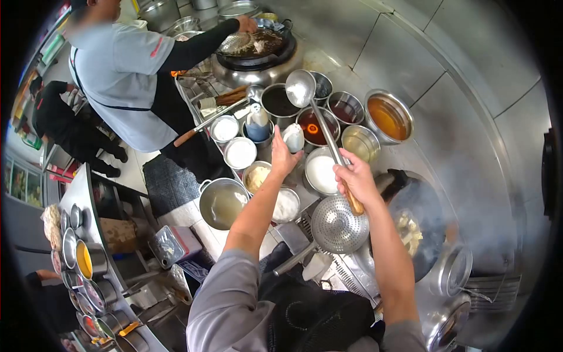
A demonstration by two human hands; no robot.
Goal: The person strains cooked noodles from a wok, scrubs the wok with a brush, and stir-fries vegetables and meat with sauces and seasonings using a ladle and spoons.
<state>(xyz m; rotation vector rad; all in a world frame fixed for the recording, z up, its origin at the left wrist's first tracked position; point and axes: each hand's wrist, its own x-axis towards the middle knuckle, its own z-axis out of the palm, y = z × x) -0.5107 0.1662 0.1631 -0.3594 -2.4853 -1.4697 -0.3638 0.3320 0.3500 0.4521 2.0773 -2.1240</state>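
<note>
Near the centre, my left hand [284,157] has its thumb and fingers around a pale rounded object [294,138], whose exact kind I cannot make out. My right hand [356,179] is closed on the wooden handle of a long metal ladle [328,136]. The ladle's bowl [300,88] hangs over the pots of dark liquid. Below my right hand rests a perforated strainer [339,224]. Around my left hand are a container with a blue-and-white bottle [257,124], a pot of white powder [323,172] and a pot of red-brown liquid [317,125].
At right, a smoking wok [428,234] holds pale food pieces. A pot of amber liquid [387,117] stands by the steel wall. At upper left, a co-worker [126,70] reaches over another wok [252,47]. A metal pot [223,204] sits left of my forearm.
</note>
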